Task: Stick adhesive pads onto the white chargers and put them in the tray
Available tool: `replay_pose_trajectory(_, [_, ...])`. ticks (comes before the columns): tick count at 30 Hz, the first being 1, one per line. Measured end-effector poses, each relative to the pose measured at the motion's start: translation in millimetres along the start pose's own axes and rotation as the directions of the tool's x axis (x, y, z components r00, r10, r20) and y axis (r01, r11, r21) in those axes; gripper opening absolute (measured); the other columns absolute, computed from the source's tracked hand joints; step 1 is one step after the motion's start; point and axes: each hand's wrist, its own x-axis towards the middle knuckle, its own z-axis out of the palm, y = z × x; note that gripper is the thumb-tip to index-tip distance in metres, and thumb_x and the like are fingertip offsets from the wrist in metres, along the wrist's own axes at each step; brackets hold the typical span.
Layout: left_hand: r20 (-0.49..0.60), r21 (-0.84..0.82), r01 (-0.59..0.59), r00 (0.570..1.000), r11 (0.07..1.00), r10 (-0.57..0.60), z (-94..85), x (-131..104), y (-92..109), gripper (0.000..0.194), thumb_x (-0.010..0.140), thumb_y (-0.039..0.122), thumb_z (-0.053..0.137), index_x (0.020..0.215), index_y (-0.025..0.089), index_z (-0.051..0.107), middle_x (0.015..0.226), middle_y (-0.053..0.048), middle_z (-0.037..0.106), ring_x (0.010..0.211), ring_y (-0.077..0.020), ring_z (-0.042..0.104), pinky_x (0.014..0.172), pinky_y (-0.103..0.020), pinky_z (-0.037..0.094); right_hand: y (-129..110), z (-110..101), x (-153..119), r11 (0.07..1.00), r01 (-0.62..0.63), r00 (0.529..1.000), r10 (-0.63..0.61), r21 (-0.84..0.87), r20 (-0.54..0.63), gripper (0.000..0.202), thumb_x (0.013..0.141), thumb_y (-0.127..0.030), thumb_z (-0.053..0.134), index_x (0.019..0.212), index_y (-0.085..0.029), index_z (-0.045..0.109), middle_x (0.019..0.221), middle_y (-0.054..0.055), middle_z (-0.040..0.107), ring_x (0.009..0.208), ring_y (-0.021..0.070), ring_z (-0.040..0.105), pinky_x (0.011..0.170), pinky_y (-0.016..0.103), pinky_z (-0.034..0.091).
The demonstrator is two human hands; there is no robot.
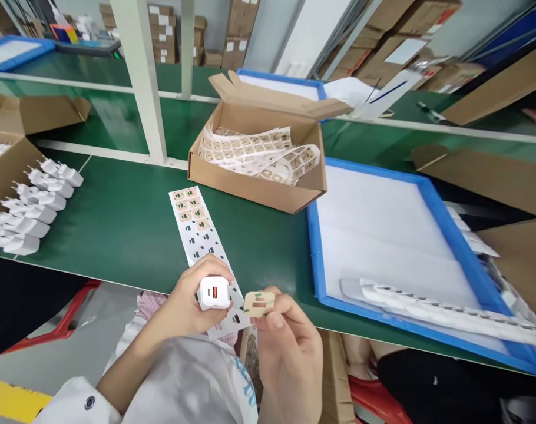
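Note:
My left hand [192, 300] is wrapped round a white charger [214, 292], whose face with a small port and a red-lined USB port points up at me. Between thumb and fingers of my right hand [290, 335] is a beige sticker [259, 304] with cut-outs, a little to the right of the charger and apart from it. Under and beyond my left hand lies a white sticker sheet [201, 238]. Several beige stickers remain at its far end; the nearer part shows bare cut-outs.
A cardboard box [250, 191] of sticker sheets [250, 144] stands behind. White chargers [33, 203] sit in rows at left. On the right, a blue-rimmed tray [374, 229] holds a row of white pieces [444, 309]. A white post [144, 76] rises at the table's back.

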Motion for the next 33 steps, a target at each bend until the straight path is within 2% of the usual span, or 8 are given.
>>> replay_pose_trajectory(3, [0.037, 0.054, -0.001, 0.999, 0.999, -0.001, -7.1, 0, 10, 0.041, 0.078, 0.003, 0.069, 0.112, 0.026, 0.064, 0.11, -0.006, 0.073, 0.102, -0.0219, 0.071, 0.087, -0.031, 0.057, 4, 2, -7, 0.999, -0.029, 0.999, 0.028, 0.033, 0.02, 0.034, 0.089, -0.043, 0.083, 0.068, -0.022, 0.065, 0.07, -0.002, 0.051, 0.064, 0.0136, 0.048, 0.057, 0.025, 0.04])
replay_pose_trajectory(7, [0.008, 0.088, 0.044, 0.999, 0.995, -0.045, -3.6, -2, 14, 0.03, 0.079, 0.009, 0.075, 0.102, 0.025, 0.063, 0.091, -0.002, 0.072, 0.078, -0.0163, 0.069, 0.068, -0.025, 0.054, 12, 9, -9, 0.993, -0.06, 0.997, 0.053, 0.099, 0.063, 0.031, 0.092, -0.04, 0.08, 0.07, -0.022, 0.066, 0.069, -0.003, 0.05, 0.063, 0.013, 0.046, 0.059, 0.025, 0.041])
replay_pose_trajectory(11, [-0.207, 0.096, 0.074, 0.977, 0.993, -0.053, 12.0, -3, 8, 0.025, 0.079, 0.014, 0.076, 0.091, 0.024, 0.057, 0.075, 0.004, 0.068, 0.06, -0.0121, 0.063, 0.057, -0.022, 0.049, 17, 15, -7, 0.988, -0.03, 0.999, 0.036, 0.15, -0.038, 0.03, 0.091, -0.042, 0.081, 0.071, -0.023, 0.067, 0.072, -0.001, 0.055, 0.069, 0.0144, 0.051, 0.068, 0.026, 0.047])
replay_pose_trajectory(15, [-0.358, 0.02, 0.152, 0.924, 0.988, -0.134, 27.3, 0, 1, 0.016, 0.087, 0.018, 0.073, 0.092, 0.024, 0.059, 0.076, 0.003, 0.072, 0.061, -0.0121, 0.066, 0.06, -0.022, 0.052, 21, 20, -6, 0.982, -0.06, 0.99, 0.082, 0.177, -0.119, 0.032, 0.089, -0.044, 0.082, 0.072, -0.023, 0.066, 0.072, -0.002, 0.052, 0.069, 0.0142, 0.047, 0.066, 0.026, 0.045])
replay_pose_trajectory(23, [-0.213, -0.016, 0.056, 0.975, 0.998, -0.058, 16.3, -7, -1, 0.043, 0.094, 0.032, 0.073, 0.133, 0.026, 0.057, 0.106, -0.006, 0.067, 0.089, -0.0197, 0.067, 0.078, -0.032, 0.058, 21, 13, -3, 0.99, -0.104, 0.987, 0.114, 0.095, -0.109, 0.036, 0.076, -0.05, 0.091, 0.065, -0.023, 0.069, 0.068, -0.001, 0.054, 0.064, 0.0147, 0.046, 0.061, 0.029, 0.043])
replay_pose_trajectory(26, [-0.201, -0.02, 0.033, 0.979, 0.999, -0.036, 9.2, -5, 0, 0.033, 0.094, 0.031, 0.077, 0.121, 0.025, 0.059, 0.106, -0.006, 0.069, 0.098, -0.0212, 0.07, 0.085, -0.034, 0.058, 19, 11, -2, 0.99, -0.061, 0.989, 0.076, 0.126, -0.123, 0.038, 0.078, -0.047, 0.09, 0.063, -0.023, 0.065, 0.066, -0.003, 0.051, 0.063, 0.0134, 0.045, 0.065, 0.029, 0.045])
replay_pose_trajectory(29, [-0.249, -0.123, 0.048, 0.965, 0.991, -0.078, 11.5, 0, -2, 0.037, 0.089, 0.033, 0.084, 0.103, 0.025, 0.052, 0.099, -0.003, 0.072, 0.082, -0.0172, 0.073, 0.076, -0.03, 0.058, 20, 17, -5, 0.977, -0.075, 0.989, 0.099, 0.201, -0.108, 0.038, 0.083, -0.045, 0.086, 0.066, -0.023, 0.06, 0.065, -0.004, 0.048, 0.061, 0.0126, 0.042, 0.063, 0.027, 0.044])
replay_pose_trajectory(33, [-0.381, -0.242, 0.119, 0.901, 0.963, -0.207, 27.4, 1, -9, 0.047, 0.088, 0.047, 0.085, 0.094, 0.026, 0.044, 0.077, 0.005, 0.063, 0.066, -0.0127, 0.062, 0.065, -0.026, 0.053, 31, 34, -13, 0.968, -0.06, 0.985, 0.097, 0.243, -0.144, 0.044, 0.089, -0.048, 0.08, 0.069, -0.024, 0.05, 0.06, -0.007, 0.039, 0.055, 0.012, 0.036, 0.058, 0.027, 0.04])
